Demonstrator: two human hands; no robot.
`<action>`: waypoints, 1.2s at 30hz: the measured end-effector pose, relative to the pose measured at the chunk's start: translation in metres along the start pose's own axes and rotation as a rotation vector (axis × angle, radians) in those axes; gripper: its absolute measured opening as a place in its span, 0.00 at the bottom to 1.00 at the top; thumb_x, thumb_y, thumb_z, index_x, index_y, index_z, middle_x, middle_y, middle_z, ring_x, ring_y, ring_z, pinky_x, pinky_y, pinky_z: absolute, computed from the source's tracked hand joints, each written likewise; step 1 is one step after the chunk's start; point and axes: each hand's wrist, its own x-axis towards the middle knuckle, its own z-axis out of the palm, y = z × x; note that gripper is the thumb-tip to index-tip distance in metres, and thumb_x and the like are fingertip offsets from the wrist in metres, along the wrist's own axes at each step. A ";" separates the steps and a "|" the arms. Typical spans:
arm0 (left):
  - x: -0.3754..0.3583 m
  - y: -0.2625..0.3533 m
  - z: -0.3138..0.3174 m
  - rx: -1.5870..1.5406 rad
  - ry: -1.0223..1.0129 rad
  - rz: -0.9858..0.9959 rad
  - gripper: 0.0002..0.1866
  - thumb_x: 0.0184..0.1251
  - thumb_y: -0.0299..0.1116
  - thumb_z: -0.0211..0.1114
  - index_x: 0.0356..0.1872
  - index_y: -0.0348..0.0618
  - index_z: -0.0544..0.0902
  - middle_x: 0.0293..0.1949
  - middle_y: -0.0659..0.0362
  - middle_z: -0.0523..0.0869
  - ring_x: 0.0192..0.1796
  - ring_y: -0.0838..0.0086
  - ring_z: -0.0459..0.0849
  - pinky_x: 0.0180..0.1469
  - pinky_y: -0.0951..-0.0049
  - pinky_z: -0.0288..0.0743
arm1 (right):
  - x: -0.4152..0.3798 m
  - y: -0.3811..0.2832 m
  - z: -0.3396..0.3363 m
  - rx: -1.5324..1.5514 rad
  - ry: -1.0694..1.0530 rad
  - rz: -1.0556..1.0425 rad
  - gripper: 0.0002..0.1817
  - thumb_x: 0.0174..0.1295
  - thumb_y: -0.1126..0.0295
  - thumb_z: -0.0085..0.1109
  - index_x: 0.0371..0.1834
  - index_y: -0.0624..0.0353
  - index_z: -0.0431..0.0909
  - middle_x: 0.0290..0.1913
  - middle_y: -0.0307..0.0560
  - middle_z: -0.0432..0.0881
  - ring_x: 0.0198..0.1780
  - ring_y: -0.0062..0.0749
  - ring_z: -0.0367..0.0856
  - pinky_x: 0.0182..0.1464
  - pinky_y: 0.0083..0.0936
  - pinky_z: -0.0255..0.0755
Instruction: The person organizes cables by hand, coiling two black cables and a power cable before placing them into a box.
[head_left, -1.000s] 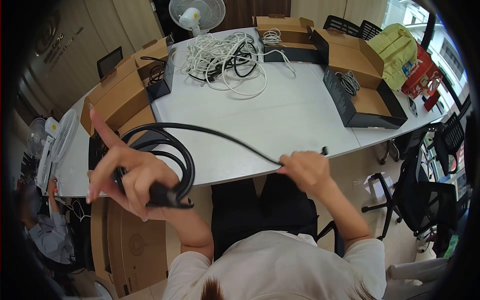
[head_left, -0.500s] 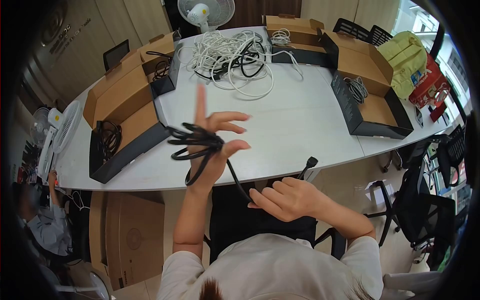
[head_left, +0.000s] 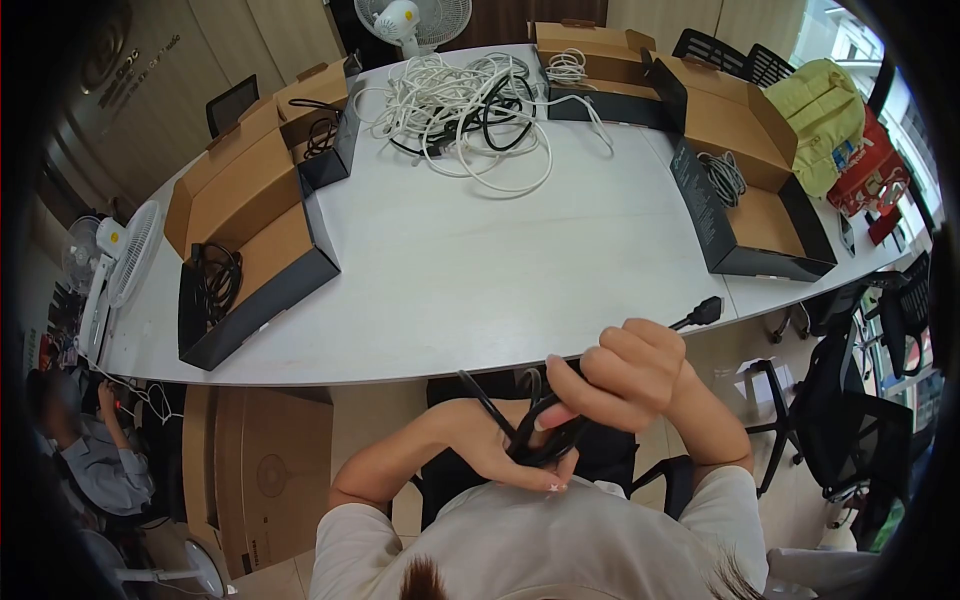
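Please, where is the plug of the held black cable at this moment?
In the head view, the plug is right of centre, sticking out just past the right hand and seen against the near edge of the white table.

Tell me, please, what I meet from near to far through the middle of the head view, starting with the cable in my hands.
Black cable → table → cable tangle → fan.
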 end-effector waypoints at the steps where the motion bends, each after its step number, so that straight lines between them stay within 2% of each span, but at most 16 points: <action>1: 0.000 -0.001 -0.002 -0.034 -0.073 0.044 0.11 0.59 0.37 0.63 0.29 0.37 0.81 0.18 0.63 0.78 0.21 0.79 0.76 0.24 0.80 0.67 | -0.002 0.004 0.005 0.020 0.013 0.032 0.21 0.50 0.47 0.61 0.26 0.56 0.79 0.15 0.32 0.56 0.14 0.19 0.56 0.16 0.16 0.47; 8: 0.004 -0.005 -0.012 -0.554 -0.370 0.597 0.08 0.51 0.27 0.57 0.21 0.31 0.81 0.14 0.58 0.78 0.09 0.80 0.70 0.12 0.80 0.58 | -0.027 0.016 0.042 0.417 -0.089 0.394 0.17 0.50 0.52 0.61 0.29 0.55 0.75 0.22 0.37 0.65 0.18 0.27 0.66 0.19 0.21 0.58; 9: 0.009 -0.003 -0.015 -0.624 -0.416 0.661 0.08 0.50 0.25 0.57 0.20 0.30 0.81 0.14 0.57 0.79 0.09 0.78 0.69 0.12 0.79 0.58 | -0.028 0.014 0.039 0.593 -0.256 0.602 0.22 0.59 0.48 0.52 0.39 0.57 0.77 0.27 0.42 0.70 0.24 0.30 0.71 0.27 0.26 0.65; 12: 0.010 -0.008 -0.018 -0.785 -0.425 0.758 0.07 0.47 0.23 0.55 0.19 0.29 0.80 0.15 0.56 0.80 0.08 0.74 0.67 0.13 0.76 0.58 | -0.020 0.010 0.054 1.040 -0.043 0.810 0.30 0.66 0.44 0.38 0.48 0.59 0.76 0.32 0.46 0.74 0.33 0.32 0.75 0.39 0.29 0.68; 14: 0.005 -0.016 -0.017 -0.828 -0.362 0.759 0.05 0.41 0.23 0.56 0.16 0.32 0.79 0.12 0.57 0.76 0.08 0.72 0.66 0.13 0.75 0.57 | -0.020 0.008 0.055 1.263 -0.161 0.855 0.35 0.68 0.42 0.29 0.55 0.61 0.74 0.40 0.49 0.79 0.45 0.37 0.77 0.50 0.31 0.66; 16: -0.003 -0.018 -0.015 -0.833 -0.306 0.752 0.02 0.33 0.24 0.57 0.11 0.36 0.76 0.09 0.58 0.71 0.07 0.72 0.65 0.13 0.75 0.55 | -0.022 0.006 0.059 1.356 -0.221 0.810 0.34 0.68 0.43 0.31 0.55 0.62 0.73 0.44 0.51 0.80 0.48 0.40 0.78 0.51 0.31 0.67; 17: -0.006 -0.016 -0.016 -0.838 -0.294 0.760 0.02 0.29 0.25 0.58 0.10 0.38 0.75 0.07 0.59 0.69 0.07 0.72 0.64 0.12 0.76 0.55 | -0.022 0.007 0.053 1.497 -0.318 0.866 0.33 0.65 0.42 0.40 0.55 0.62 0.73 0.48 0.53 0.80 0.50 0.42 0.78 0.52 0.31 0.68; 20: -0.009 0.002 -0.017 -0.855 -0.321 0.828 0.03 0.26 0.27 0.58 0.09 0.39 0.75 0.07 0.60 0.69 0.07 0.73 0.64 0.12 0.76 0.54 | -0.002 0.014 0.029 1.322 -0.555 0.805 0.35 0.58 0.40 0.50 0.55 0.62 0.73 0.47 0.52 0.80 0.47 0.40 0.79 0.49 0.29 0.70; 21: -0.011 0.001 -0.015 -0.852 -0.306 0.834 0.03 0.26 0.27 0.58 0.08 0.40 0.75 0.06 0.60 0.68 0.07 0.73 0.64 0.12 0.76 0.54 | -0.001 0.014 0.030 1.351 -0.518 0.820 0.41 0.48 0.40 0.61 0.56 0.63 0.72 0.47 0.50 0.80 0.45 0.35 0.80 0.44 0.27 0.70; 24: -0.007 0.002 -0.016 -0.760 -0.322 0.862 0.03 0.26 0.28 0.58 0.08 0.41 0.75 0.06 0.60 0.69 0.07 0.74 0.65 0.12 0.77 0.55 | -0.003 0.013 0.033 1.537 -0.553 0.864 0.47 0.40 0.40 0.68 0.59 0.64 0.69 0.52 0.50 0.77 0.48 0.33 0.78 0.45 0.26 0.69; 25: -0.007 0.003 -0.016 -0.755 -0.324 0.875 0.03 0.26 0.28 0.58 0.08 0.41 0.75 0.07 0.60 0.70 0.08 0.74 0.65 0.12 0.77 0.55 | 0.002 0.013 0.030 1.586 -0.658 0.957 0.65 0.21 0.27 0.65 0.63 0.62 0.65 0.54 0.48 0.73 0.44 0.25 0.74 0.30 0.15 0.63; 28: -0.015 -0.014 -0.019 -0.763 -0.304 0.839 0.04 0.25 0.28 0.58 0.11 0.40 0.75 0.08 0.59 0.71 0.09 0.73 0.66 0.12 0.75 0.56 | -0.007 -0.004 0.036 1.512 -0.384 0.850 0.62 0.21 0.38 0.75 0.64 0.62 0.64 0.52 0.48 0.73 0.49 0.25 0.72 0.39 0.15 0.68; 29: -0.015 -0.019 -0.021 -0.751 -0.336 0.838 0.04 0.29 0.27 0.58 0.12 0.38 0.76 0.09 0.58 0.72 0.09 0.72 0.66 0.13 0.75 0.56 | -0.005 -0.006 0.033 1.490 -0.388 0.905 0.56 0.25 0.53 0.81 0.63 0.62 0.64 0.50 0.46 0.72 0.51 0.25 0.70 0.47 0.14 0.67; 32: 0.001 0.002 -0.034 -0.667 -0.525 0.882 0.08 0.47 0.24 0.56 0.18 0.29 0.80 0.11 0.54 0.76 0.08 0.69 0.65 0.14 0.74 0.59 | -0.001 -0.006 0.029 1.475 -0.486 1.012 0.48 0.33 0.63 0.79 0.62 0.63 0.65 0.47 0.44 0.72 0.50 0.24 0.70 0.46 0.14 0.68; 33: -0.004 -0.005 -0.032 -0.681 -0.393 0.896 0.07 0.33 0.27 0.57 0.20 0.38 0.77 0.11 0.60 0.71 0.12 0.73 0.68 0.18 0.75 0.62 | 0.001 -0.006 0.026 1.467 -0.482 1.068 0.42 0.38 0.68 0.76 0.61 0.64 0.66 0.46 0.43 0.71 0.48 0.22 0.71 0.45 0.14 0.68; 36: 0.008 -0.004 -0.048 -0.621 -0.618 0.912 0.07 0.48 0.22 0.54 0.21 0.29 0.80 0.13 0.54 0.77 0.08 0.70 0.66 0.14 0.75 0.59 | -0.005 -0.014 0.031 1.483 -0.279 1.129 0.38 0.41 0.71 0.73 0.59 0.64 0.68 0.44 0.40 0.71 0.43 0.18 0.71 0.40 0.15 0.67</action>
